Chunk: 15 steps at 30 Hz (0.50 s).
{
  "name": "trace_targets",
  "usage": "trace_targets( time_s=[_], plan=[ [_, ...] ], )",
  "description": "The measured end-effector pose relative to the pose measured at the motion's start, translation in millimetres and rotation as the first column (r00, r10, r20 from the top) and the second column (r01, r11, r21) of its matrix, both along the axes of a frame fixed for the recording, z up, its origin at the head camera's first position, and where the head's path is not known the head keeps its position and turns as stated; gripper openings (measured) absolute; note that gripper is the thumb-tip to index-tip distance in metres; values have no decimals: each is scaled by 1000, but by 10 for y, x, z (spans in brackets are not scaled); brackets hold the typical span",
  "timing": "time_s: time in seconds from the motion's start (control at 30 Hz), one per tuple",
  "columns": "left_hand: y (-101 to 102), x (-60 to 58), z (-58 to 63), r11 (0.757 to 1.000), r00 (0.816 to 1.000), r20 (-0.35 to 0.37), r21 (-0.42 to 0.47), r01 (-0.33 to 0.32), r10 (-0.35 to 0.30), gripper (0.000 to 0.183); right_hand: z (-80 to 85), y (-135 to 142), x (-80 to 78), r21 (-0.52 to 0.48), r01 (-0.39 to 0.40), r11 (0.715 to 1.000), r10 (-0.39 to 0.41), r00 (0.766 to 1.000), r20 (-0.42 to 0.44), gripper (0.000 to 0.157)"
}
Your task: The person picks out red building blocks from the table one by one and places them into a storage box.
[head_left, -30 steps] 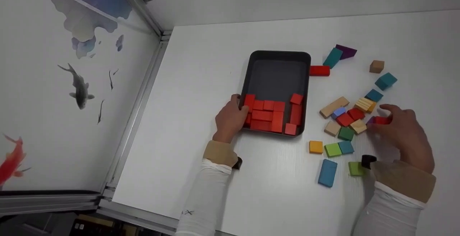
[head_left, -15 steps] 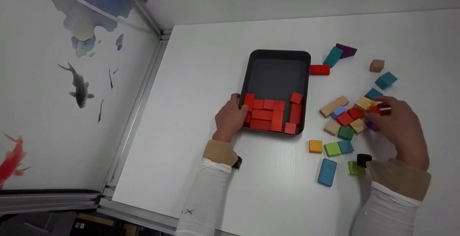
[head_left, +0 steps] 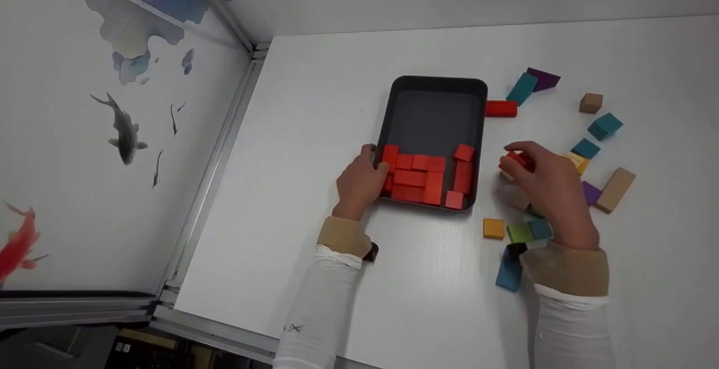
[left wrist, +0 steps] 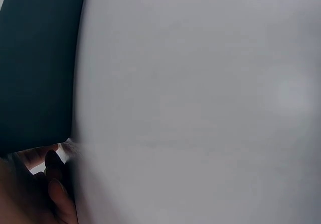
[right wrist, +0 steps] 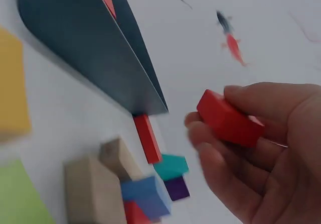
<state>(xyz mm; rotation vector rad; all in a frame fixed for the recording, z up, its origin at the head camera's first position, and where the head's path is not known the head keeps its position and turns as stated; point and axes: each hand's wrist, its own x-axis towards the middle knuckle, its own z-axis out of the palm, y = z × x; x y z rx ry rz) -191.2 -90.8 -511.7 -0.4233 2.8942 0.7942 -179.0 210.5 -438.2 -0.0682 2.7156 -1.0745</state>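
Note:
A dark rectangular tray (head_left: 435, 116) lies on the white table, with several red blocks (head_left: 410, 179) packed at its near end. My left hand (head_left: 358, 185) grips the tray's left side, thumb over the rim beside the red blocks. In the left wrist view its fingers (left wrist: 61, 196) curl near the tray's corner. Between the thumb and fingers of my right hand (head_left: 553, 197) is a red block (right wrist: 228, 121), raised above the loose blocks right of the tray. The hand hides part of that pile in the head view. Another red block (head_left: 501, 109) lies against the tray's right side.
Loose blocks spread over the table's right half: a teal one (head_left: 522, 89), a purple one (head_left: 544, 79), a tan one (head_left: 615, 189), a yellow one (head_left: 494, 228) and a blue one (head_left: 509, 272). Panels with painted fish rise at the left and back.
My right hand has picked a red block from the right of the pile and carried it left towards the tray. A tan block formerly behind that hand now shows. My left hand stays put.

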Motion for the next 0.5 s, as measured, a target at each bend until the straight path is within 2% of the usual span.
trace_targets(
  time_s=[0.2, 0.37, 0.5],
  plan=[
    [10, -23, 27, 1000, 1000, -5, 8, -6, 6, 48, -47, -305, -26, 26, -75, 997, 76, 997, -31, 64],
    [18, -19, -7, 1000, 1000, -7, 11, -14, 14, 48, -142, -460, -26, 6, -143, 990, 143, 988, -58, 49],
    [14, -7, -16, 1000, 1000, 2, 14, -23, 23, 48, -197, -551, -34, 9, -160, 987, 160, 986, -41, 40]
  ],
)
